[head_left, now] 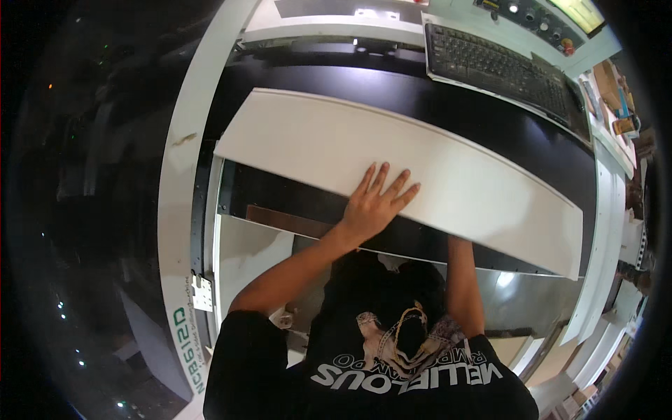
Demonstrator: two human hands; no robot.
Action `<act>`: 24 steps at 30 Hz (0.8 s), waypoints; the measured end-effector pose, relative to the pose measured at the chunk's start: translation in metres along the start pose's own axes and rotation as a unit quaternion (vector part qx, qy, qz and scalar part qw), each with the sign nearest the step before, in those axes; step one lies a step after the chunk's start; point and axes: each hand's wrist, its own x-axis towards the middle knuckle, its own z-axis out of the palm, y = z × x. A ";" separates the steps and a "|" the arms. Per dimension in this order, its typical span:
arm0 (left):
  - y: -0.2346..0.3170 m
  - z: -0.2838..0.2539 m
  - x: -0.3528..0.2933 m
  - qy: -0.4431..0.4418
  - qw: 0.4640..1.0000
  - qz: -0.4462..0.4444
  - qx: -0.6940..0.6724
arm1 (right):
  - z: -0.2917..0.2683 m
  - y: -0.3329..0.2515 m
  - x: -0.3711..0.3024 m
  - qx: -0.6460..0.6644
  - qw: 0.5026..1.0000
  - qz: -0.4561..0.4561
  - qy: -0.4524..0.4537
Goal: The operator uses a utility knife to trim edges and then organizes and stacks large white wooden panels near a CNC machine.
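Note:
A long white panel (392, 150) lies slantwise in front of me over a black machine bed (336, 80). My left hand (373, 201) rests on the panel's near edge, palm down, its fingers stretched out and spread on the white face. My right forearm (465, 276) reaches under the near edge to the right of it. The panel covers my right hand, so its fingers and anything they touch are hidden.
A black keyboard (497, 66) sits on a ledge beyond the bed, below a control panel with knobs and a red button (567, 46). White machine frame rails run along the left (183, 175) and right (607, 224). Shelves with boxes (609, 82) stand at the far right.

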 end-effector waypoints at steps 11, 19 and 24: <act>-0.119 0.034 0.003 -0.012 0.997 -0.058 0.042 | 0.022 0.044 0.038 0.091 0.968 0.070 0.223; -0.202 0.053 0.019 -0.083 0.993 0.006 0.085 | -0.004 -0.001 0.018 0.078 0.984 0.024 0.159; -0.241 0.047 0.017 -0.151 0.987 -0.042 0.044 | -0.009 -0.006 0.035 -0.067 0.983 0.128 0.110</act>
